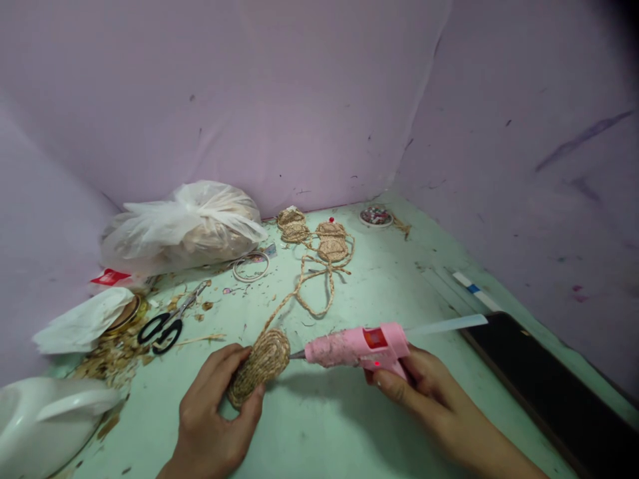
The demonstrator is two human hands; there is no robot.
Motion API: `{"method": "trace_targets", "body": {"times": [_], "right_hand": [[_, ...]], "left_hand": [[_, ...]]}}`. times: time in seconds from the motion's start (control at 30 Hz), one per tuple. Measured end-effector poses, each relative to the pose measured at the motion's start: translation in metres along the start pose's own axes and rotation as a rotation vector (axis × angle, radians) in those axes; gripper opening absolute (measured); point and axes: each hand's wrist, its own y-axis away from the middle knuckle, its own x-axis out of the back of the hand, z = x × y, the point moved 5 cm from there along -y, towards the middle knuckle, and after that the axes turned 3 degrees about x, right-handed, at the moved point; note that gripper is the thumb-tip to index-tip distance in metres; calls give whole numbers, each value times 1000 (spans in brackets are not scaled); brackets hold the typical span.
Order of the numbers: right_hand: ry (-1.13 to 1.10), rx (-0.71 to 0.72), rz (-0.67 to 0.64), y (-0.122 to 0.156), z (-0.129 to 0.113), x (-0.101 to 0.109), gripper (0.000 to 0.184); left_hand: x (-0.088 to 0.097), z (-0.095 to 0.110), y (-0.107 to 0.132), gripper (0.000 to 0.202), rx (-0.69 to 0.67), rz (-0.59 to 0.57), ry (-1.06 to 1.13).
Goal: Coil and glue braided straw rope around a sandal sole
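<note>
My left hand (219,412) grips an oval sole of coiled, braided straw cord (262,366), tilted up above the table, with fingers on its left edge and the thumb on its lower right. From its top a loose tail of the braided cord (279,307) runs back across the table in loops. Wrapped round the handle of a pink hot glue gun (354,346) is my right hand (419,389). A small red light glows on the gun, and a clear glue stick (449,324) sticks out of its back. The metal nozzle is at the sole's right edge; whether it touches, I cannot tell.
Two small woven straw pieces (332,241) lie at the back beside a dish of beads (376,215). Black-handled scissors (172,322), a tied plastic bag (184,229), a white jug (54,419) and straw scraps are at left. A dark flat panel (544,386) lies at right.
</note>
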Motion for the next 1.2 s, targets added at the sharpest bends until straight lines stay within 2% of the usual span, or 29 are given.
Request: {"method": "trace_targets", "body": {"times": [0.73,0.9,0.97,1.0,1.1,1.2], "right_hand": [[22,39,-2,0,-4,-2,34],[-64,77,-74,0,-10,-5,37],[-88,45,-11,-4,-11,5,40],[-99,0,69,-7,-9,15,40],[-143,-158,399,-21,3,59,41],[-116,-207,568,-44,17,99,36]], "left_hand": [[-1,-1,1,26,40,8,-6],[0,-1,0,25,26,19,-20],[1,-1,0,25,11,18,-15],[1,-1,0,25,5,16,-11],[2,-2,2,27,-11,16,-5],[5,1,5,30,-41,22,-7]]}}
